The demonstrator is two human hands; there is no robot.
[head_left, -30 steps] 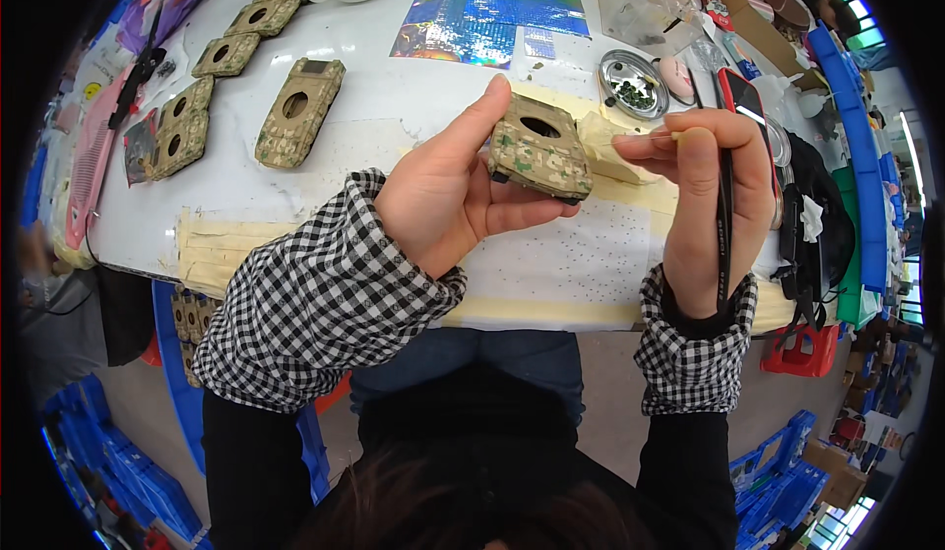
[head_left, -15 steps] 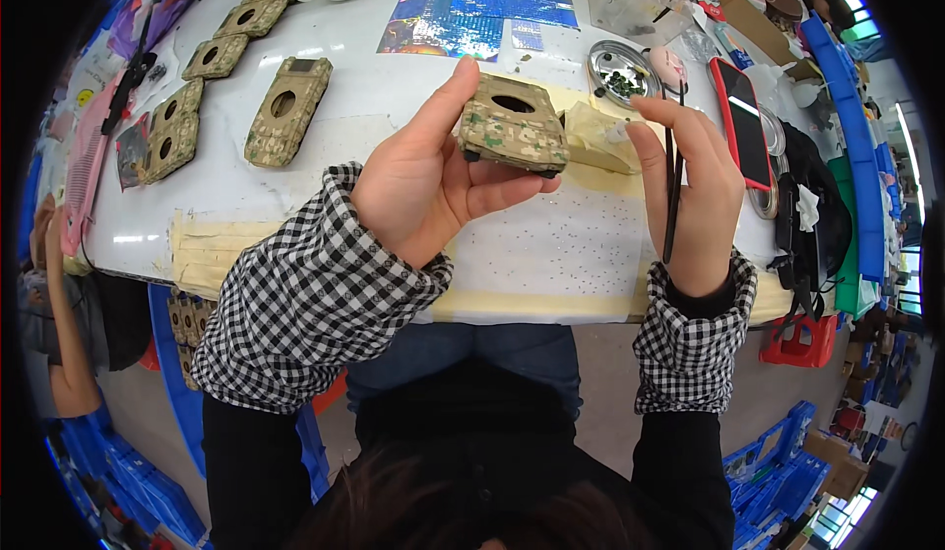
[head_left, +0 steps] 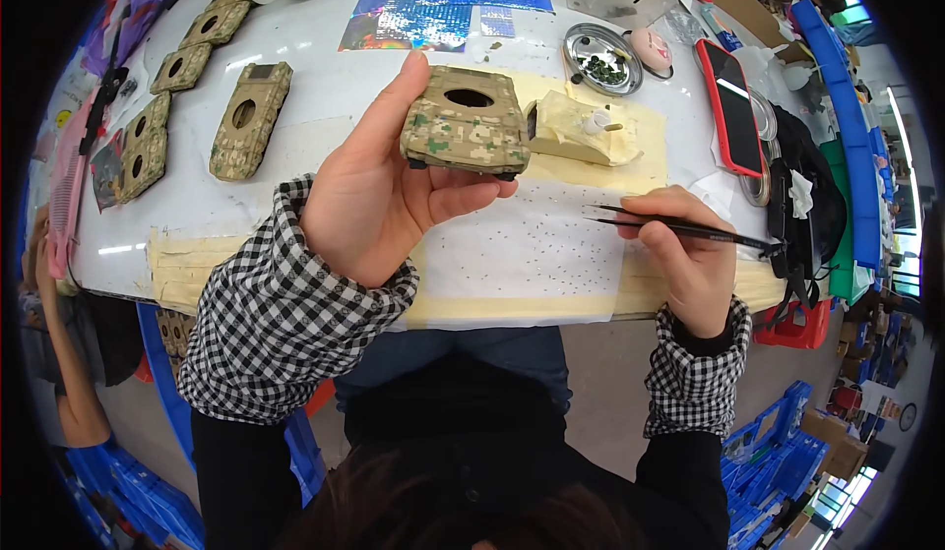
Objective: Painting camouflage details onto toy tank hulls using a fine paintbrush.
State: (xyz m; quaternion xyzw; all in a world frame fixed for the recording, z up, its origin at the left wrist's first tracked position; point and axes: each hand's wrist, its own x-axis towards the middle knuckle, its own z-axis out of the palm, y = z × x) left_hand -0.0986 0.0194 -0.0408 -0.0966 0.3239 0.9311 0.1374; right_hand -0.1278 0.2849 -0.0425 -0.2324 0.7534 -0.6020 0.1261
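My left hand (head_left: 379, 181) grips a camouflage-patterned toy vehicle hull (head_left: 468, 122) with a round hole in its top, held tilted over the table. In my right hand (head_left: 689, 255) is a pair of black tweezers (head_left: 679, 225), its two tips slightly apart and pointing left. Below those tips lies a white sheet (head_left: 522, 255) scattered with many tiny dark specks. Just right of the hull sits a tape-wrapped block (head_left: 581, 137) with a small white cup-like piece on top.
More camouflage hulls (head_left: 248, 122) stand at the left. A round metal dish (head_left: 600, 58) of small dark green parts and a red-cased phone (head_left: 730, 107) are at the right. Shiny holographic sheets (head_left: 448, 4) lie at the back. Another person's arm (head_left: 64, 343) shows at far left.
My right hand has lowered from beside the taped block toward the speckled sheet, and the tweezers have swung from upright to nearly level. My left hand still holds the hull, now farther left in view.
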